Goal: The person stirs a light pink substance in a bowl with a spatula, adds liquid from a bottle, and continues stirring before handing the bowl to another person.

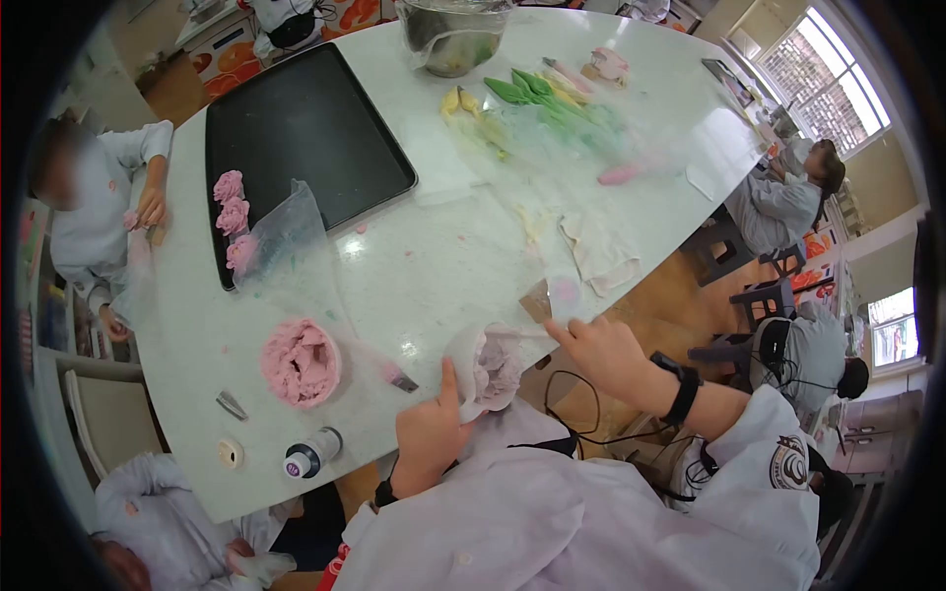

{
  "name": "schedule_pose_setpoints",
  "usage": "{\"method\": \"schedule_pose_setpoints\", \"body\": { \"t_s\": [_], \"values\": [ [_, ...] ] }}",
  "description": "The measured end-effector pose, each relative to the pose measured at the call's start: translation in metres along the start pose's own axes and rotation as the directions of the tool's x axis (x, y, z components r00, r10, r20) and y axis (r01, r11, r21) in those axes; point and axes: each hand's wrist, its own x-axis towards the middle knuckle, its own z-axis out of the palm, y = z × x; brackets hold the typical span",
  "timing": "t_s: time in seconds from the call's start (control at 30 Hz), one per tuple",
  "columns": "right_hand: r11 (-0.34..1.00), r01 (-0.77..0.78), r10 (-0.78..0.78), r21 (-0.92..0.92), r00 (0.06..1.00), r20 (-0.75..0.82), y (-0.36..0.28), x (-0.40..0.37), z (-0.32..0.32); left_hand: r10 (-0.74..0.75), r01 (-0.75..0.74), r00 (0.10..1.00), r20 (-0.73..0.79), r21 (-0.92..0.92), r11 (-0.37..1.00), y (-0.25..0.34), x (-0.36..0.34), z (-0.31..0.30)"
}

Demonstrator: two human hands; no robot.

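My left hand (431, 433) is wrapped round the near side of a white bowl (464, 366) at the table's front edge, its index finger pointing up along the wall. Pale lilac cream (497, 369) fills the bowl, which tilts towards me. To the right, my right hand (603, 357) is closed, its fingers near a scraper (537, 300) with a flat brownish blade; the grip itself is partly hidden. Just left of the bowl lies a piping bag with a metal tip (399, 378). A tub of pink cream (301, 362) stands farther left.
A black tray (305, 138) holds several pink flowers (233, 217). Green piping bags (532, 89), a white cloth (599, 254), a bottle (312, 453) and a metal bowl (453, 39) are on the white table (414, 286). Several people sit around it.
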Motion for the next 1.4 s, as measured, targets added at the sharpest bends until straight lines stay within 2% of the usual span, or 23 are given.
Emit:
{"method": "schedule_pose_setpoints", "body": {
  "t_s": [0.07, 0.13, 0.23, 0.27, 0.33, 0.37, 0.43, 0.47, 0.53, 0.57, 0.63, 0.7, 0.73, 0.77, 0.83, 0.93, 0.97, 1.03, 1.07, 1.13, 1.17, 1.23, 1.4],
  "values": [
    [0.994, -0.047, 0.037, 0.103, 0.995, 0.091, -0.007, -0.018, 0.005, 0.05, -0.048, 0.997, -0.052, 0.05, 0.998, -0.002, -0.004, 0.014],
    [0.969, -0.151, 0.081, 0.195, 0.942, 0.325, -0.02, -0.032, 0.005, 0.075, -0.071, 0.993, -0.093, 0.042, 0.997, 0.001, -0.002, 0.016],
    [0.907, -0.248, 0.062, 0.341, 0.878, 0.475, -0.039, -0.034, 0.0, 0.092, -0.085, 0.981, -0.169, 0.045, 0.995, 0.001, -0.002, 0.023],
    [0.904, -0.251, 0.06, 0.345, 0.875, 0.48, -0.043, -0.035, 0.004, 0.098, -0.089, 0.975, -0.202, 0.052, 0.995, -0.001, -0.003, 0.024],
    [0.727, -0.213, -0.063, 0.653, 0.926, 0.373, -0.047, -0.032, 0.008, 0.105, -0.099, 0.977, -0.183, 0.045, 0.994, -0.003, -0.004, 0.024],
    [0.727, -0.214, -0.06, 0.652, 0.927, 0.37, -0.046, -0.027, 0.006, 0.107, -0.102, 0.979, -0.172, 0.038, 0.994, -0.003, -0.003, 0.025],
    [0.537, -0.219, -0.268, 0.815, 0.871, 0.411, -0.039, 0.001, -0.015, 0.129, -0.125, 0.979, -0.161, 0.033, 0.992, -0.007, -0.001, 0.025],
    [0.536, -0.212, -0.265, 0.817, 0.877, 0.402, -0.033, 0.01, -0.014, 0.147, -0.144, 0.978, -0.151, 0.031, 0.989, -0.011, 0.0, 0.024],
    [0.307, -0.22, -0.279, 0.926, 0.909, 0.309, -0.024, 0.021, -0.008, 0.142, -0.146, 0.978, -0.152, -0.016, 0.989, -0.018, 0.001, 0.019],
    [0.304, -0.215, -0.274, 0.928, 0.914, 0.301, -0.018, 0.026, -0.01, 0.122, -0.134, 0.98, -0.158, -0.073, 0.988, -0.021, 0.002, 0.017],
    [0.012, -0.694, -0.344, 0.72, 0.673, 0.654, -0.009, 0.031, -0.013, 0.109, -0.123, 0.987, -0.122, -0.11, 0.986, -0.024, 0.002, 0.014],
    [-0.066, -0.716, -0.366, 0.695, 0.666, 0.651, -0.01, 0.03, -0.012, 0.088, -0.1, 0.992, -0.089, -0.144, 0.985, -0.029, -0.001, 0.014],
    [-0.144, -0.736, -0.377, 0.662, 0.659, 0.65, -0.008, 0.029, -0.012, 0.073, -0.09, 0.994, -0.087, -0.22, 0.971, -0.032, -0.002, 0.017],
    [-0.139, -0.734, -0.38, 0.665, 0.66, 0.648, -0.008, 0.027, -0.009, 0.058, -0.08, 0.995, -0.08, -0.298, 0.951, -0.034, -0.004, 0.019],
    [-0.316, -0.75, -0.429, 0.58, 0.659, 0.618, -0.009, 0.022, 0.0, 0.045, -0.069, 0.996, -0.082, -0.312, 0.948, -0.036, -0.007, 0.017],
    [-0.351, -0.768, -0.411, 0.535, 0.64, 0.65, -0.01, 0.02, 0.007, 0.017, -0.047, 0.996, -0.093, -0.335, 0.941, -0.042, -0.012, 0.021],
    [-0.349, -0.772, -0.413, 0.532, 0.636, 0.651, -0.009, 0.018, 0.01, 0.009, -0.045, 0.994, -0.107, -0.341, 0.939, -0.044, -0.013, 0.023],
    [-0.147, -0.747, -0.3, 0.649, 0.659, 0.69, -0.004, 0.018, 0.013, -0.03, -0.013, 0.993, -0.111, -0.374, 0.927, -0.048, -0.014, 0.027],
    [-0.138, -0.756, -0.311, 0.64, 0.646, 0.697, -0.004, 0.016, 0.014, -0.06, 0.012, 0.992, -0.107, -0.404, 0.915, -0.049, -0.016, 0.03],
    [0.204, -0.632, -0.17, 0.747, 0.729, 0.663, -0.006, 0.008, 0.012, -0.081, 0.023, 0.991, -0.104, -0.47, 0.882, -0.052, -0.017, 0.037],
    [0.211, -0.637, -0.173, 0.742, 0.723, 0.669, -0.007, 0.006, 0.012, -0.085, 0.01, 0.989, -0.118, -0.526, 0.851, -0.053, -0.015, 0.04],
    [0.498, -0.505, -0.086, 0.705, 0.78, 0.62, -0.01, -0.002, 0.011, -0.094, 0.005, 0.987, -0.13, -0.564, 0.826, -0.055, -0.016, 0.045],
    [0.509, -0.553, -0.037, 0.66, 0.751, 0.659, -0.005, -0.018, -0.003, -0.082, -0.029, 0.979, -0.185, -0.527, 0.849, -0.054, -0.016, 0.048]
  ]
}}
